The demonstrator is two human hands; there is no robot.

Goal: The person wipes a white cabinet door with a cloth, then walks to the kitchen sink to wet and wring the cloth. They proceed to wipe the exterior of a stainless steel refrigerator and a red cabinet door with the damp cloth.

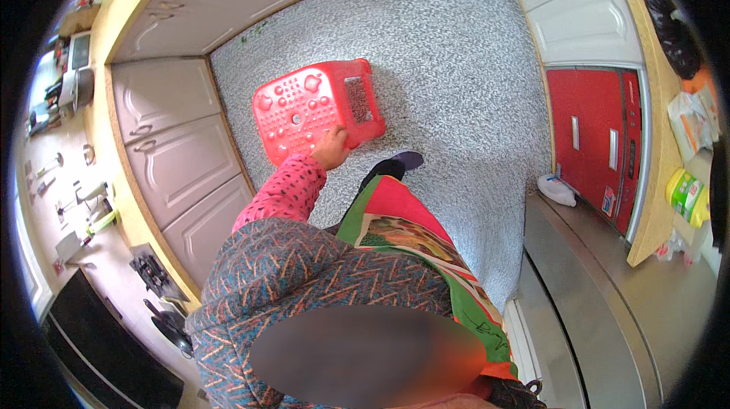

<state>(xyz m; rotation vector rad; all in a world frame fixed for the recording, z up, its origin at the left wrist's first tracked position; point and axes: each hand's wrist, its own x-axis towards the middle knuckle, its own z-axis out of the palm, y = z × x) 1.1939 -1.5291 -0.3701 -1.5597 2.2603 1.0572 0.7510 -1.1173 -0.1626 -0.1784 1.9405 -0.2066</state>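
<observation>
A red plastic step stool point(293, 109) is in front of me over the grey floor. Its studded top is turned up and to the left, and one side with an opening shows on the right. My left hand point(331, 148), in a pink dotted sleeve, has its fingers curled over the stool's near edge. Whether the stool rests on the floor or hangs just above it, I cannot tell. A dark shoe point(409, 159) of mine stands close by the stool. My right hand is out of view.
Light cabinets point(179, 169) line the left and far sides under a wooden counter. On the right are a red-fronted appliance point(589, 135), a white bottle point(557, 190) on the floor and a steel surface point(578, 295). A yellow-and-green container point(687, 196) stands on the right counter.
</observation>
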